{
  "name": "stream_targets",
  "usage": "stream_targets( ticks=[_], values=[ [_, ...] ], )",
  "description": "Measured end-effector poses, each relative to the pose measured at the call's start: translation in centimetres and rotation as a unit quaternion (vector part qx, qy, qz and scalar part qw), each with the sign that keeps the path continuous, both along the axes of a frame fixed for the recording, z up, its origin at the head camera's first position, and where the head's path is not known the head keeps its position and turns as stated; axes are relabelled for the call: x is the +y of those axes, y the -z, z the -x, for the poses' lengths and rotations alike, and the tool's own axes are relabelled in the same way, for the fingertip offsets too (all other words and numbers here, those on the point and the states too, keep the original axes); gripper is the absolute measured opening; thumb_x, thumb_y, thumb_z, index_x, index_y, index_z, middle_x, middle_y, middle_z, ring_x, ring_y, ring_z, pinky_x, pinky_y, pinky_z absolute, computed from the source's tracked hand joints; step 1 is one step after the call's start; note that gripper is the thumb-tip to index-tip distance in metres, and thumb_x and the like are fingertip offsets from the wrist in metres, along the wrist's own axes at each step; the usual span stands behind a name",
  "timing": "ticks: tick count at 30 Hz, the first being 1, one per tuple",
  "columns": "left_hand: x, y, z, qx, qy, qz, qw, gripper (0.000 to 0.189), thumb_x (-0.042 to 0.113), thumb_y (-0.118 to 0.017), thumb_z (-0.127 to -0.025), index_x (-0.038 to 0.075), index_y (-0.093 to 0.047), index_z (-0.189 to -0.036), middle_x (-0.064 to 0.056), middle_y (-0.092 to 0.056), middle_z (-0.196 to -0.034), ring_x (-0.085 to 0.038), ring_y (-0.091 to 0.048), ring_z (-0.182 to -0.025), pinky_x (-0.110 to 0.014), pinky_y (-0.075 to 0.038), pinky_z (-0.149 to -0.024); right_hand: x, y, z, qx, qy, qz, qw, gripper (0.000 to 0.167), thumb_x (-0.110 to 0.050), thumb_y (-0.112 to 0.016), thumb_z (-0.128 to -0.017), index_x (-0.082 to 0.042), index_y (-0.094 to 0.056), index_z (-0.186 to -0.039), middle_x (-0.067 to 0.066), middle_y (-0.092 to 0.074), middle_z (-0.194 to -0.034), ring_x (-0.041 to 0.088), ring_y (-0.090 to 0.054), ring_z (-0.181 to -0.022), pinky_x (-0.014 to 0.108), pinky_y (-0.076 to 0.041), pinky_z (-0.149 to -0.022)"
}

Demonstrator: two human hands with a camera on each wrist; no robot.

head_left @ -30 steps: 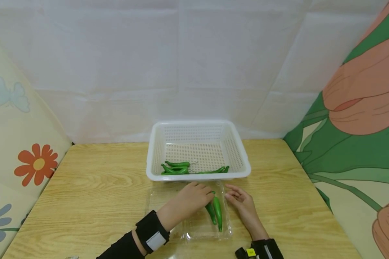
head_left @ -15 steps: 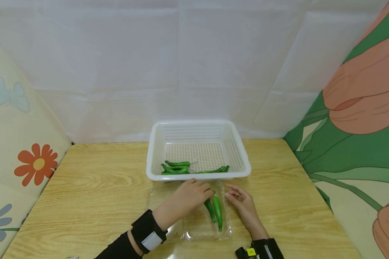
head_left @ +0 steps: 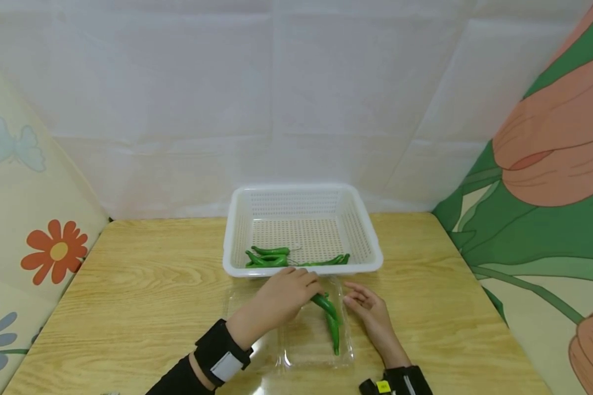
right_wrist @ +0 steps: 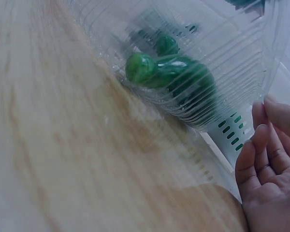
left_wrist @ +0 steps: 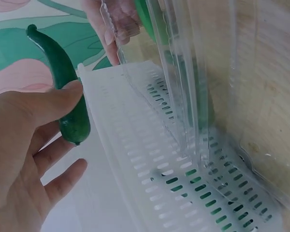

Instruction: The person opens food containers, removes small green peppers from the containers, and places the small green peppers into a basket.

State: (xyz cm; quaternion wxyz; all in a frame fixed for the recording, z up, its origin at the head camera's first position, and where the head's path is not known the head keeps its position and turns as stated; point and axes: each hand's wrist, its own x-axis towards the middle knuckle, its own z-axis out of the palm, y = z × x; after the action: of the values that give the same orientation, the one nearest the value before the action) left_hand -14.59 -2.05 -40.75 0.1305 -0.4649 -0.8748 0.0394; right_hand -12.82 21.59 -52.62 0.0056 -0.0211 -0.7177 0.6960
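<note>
My left hand (head_left: 284, 296) pinches a green chili pepper (left_wrist: 59, 63) between thumb and fingers, above a clear plastic box (head_left: 303, 351). In the head view the held pepper (head_left: 328, 305) slants across another green pepper (head_left: 333, 333) lying in the box's right half. My right hand (head_left: 370, 312) stays at the box's right side; in the right wrist view its thumb and finger (right_wrist: 259, 112) meet at the plastic rim. A white perforated basket (head_left: 303, 271) stands just behind the box, with several green peppers (head_left: 269, 258) inside along its near side.
The wooden table (head_left: 143, 296) stretches to both sides of the box. A white cloth backdrop (head_left: 296, 109) rises behind the basket. Printed panels (head_left: 548, 230) flank the table. A small pale object (head_left: 110, 393) peeks in at the bottom left edge.
My left hand has moved slightly left and away toward the basket, lifting and tilting the pepper from beside the other one to across it. The right hand has not moved.
</note>
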Motion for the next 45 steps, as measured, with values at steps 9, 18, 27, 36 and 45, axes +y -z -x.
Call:
stream_targets(
  ticks=[9, 18, 27, 36, 45],
  values=[
    [-1.0, -0.4, 0.5, -0.006, -0.031, -0.043, 0.9986, 0.028, 0.028, -0.071, -0.092, 0.022, -0.067, -0.12, 0.006, -0.064, -0.117, -0.012, -0.06, -0.109, -0.03, -0.049, -0.095, 0.0, -0.1, 0.0, 0.003, -0.002, 0.003, 1.0, 0.037, -0.002, -0.067, -0.093, 0.01, -0.057, -0.127, 0.001, -0.067, -0.089, 0.007, -0.063, -0.082, 0.018, -0.05, -0.075],
    [-2.9, 0.4, 1.4, -0.003, -0.059, -0.1, 0.9933, 0.029, 0.026, -0.075, -0.09, 0.019, -0.069, -0.117, 0.002, -0.065, -0.113, -0.016, -0.062, -0.104, -0.031, -0.052, -0.086, 0.1, 0.1, 0.1, 0.001, 0.0, 0.004, 1.0, 0.038, -0.001, -0.067, -0.092, 0.011, -0.057, -0.127, 0.0, -0.067, -0.089, 0.007, -0.063, -0.082, 0.017, -0.05, -0.075],
    [-4.7, 0.4, 2.1, -0.021, -0.098, -0.138, 0.9853, 0.029, 0.023, -0.073, -0.091, 0.018, -0.07, -0.12, -0.001, -0.068, -0.117, -0.02, -0.063, -0.106, -0.036, -0.052, -0.085, 0.0, 0.1, 0.0, 0.001, 0.003, 0.009, 1.0, 0.038, -0.002, -0.067, -0.093, 0.011, -0.057, -0.127, 0.0, -0.067, -0.088, 0.006, -0.063, -0.082, 0.017, -0.05, -0.074],
    [-5.9, 0.1, 2.3, -0.028, -0.142, -0.133, 0.9804, 0.028, 0.019, -0.075, -0.09, 0.015, -0.072, -0.117, 0.0, -0.068, -0.11, -0.02, -0.063, -0.1, -0.034, -0.052, -0.08, 0.0, 0.1, 0.0, -0.001, -0.002, 0.012, 0.9999, 0.038, -0.002, -0.066, -0.093, 0.011, -0.056, -0.128, -0.001, -0.066, -0.089, 0.006, -0.063, -0.082, 0.018, -0.05, -0.075],
    [-7.0, 0.0, 2.6, -0.065, -0.153, -0.134, 0.977, 0.03, 0.016, -0.073, -0.091, 0.009, -0.071, -0.119, -0.005, -0.068, -0.109, -0.024, -0.063, -0.098, -0.036, -0.054, -0.082, 0.1, 0.2, 0.0, 0.021, -0.007, 0.01, 0.9997, 0.037, 0.0, -0.065, -0.093, 0.012, -0.056, -0.127, -0.001, -0.066, -0.089, 0.006, -0.063, -0.082, 0.017, -0.051, -0.074]
  ],
)
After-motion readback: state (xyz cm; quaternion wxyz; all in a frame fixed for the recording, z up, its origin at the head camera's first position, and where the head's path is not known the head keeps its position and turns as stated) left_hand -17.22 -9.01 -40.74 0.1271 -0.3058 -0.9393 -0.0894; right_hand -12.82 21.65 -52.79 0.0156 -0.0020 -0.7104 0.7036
